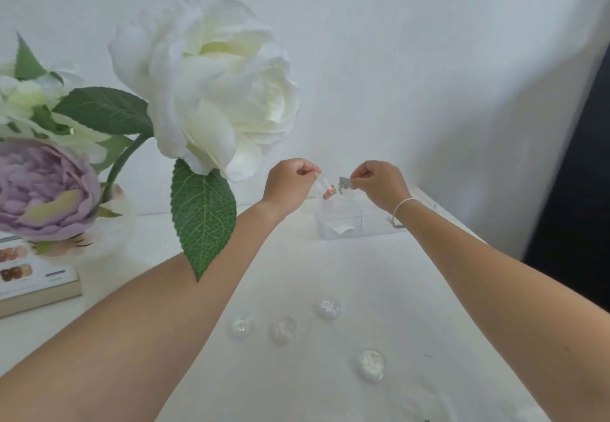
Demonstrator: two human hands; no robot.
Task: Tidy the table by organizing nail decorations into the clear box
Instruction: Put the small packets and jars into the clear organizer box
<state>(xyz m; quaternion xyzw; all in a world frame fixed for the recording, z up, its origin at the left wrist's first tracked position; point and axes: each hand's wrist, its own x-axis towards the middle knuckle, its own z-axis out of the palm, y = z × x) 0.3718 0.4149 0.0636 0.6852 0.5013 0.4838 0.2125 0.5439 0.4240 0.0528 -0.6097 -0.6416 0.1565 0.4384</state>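
My left hand [290,184] pinches a small clear bag [325,189] with pinkish decorations inside, held above the clear box [343,220] at the far side of the table. My right hand [376,184] pinches a second small packet [345,183] of silvery decorations, close beside the bag. The box holds a white scrap of something at its bottom. Several small clear round pots [328,306] of pale glitter lie loose on the white table, nearer to me, between my forearms.
A large white artificial rose [211,81] with a green leaf [201,220] overhangs my left forearm. A purple flower [43,190] and a boxed nail set [36,283] sit at the left. A dark panel [577,190] stands at the right beyond the table edge.
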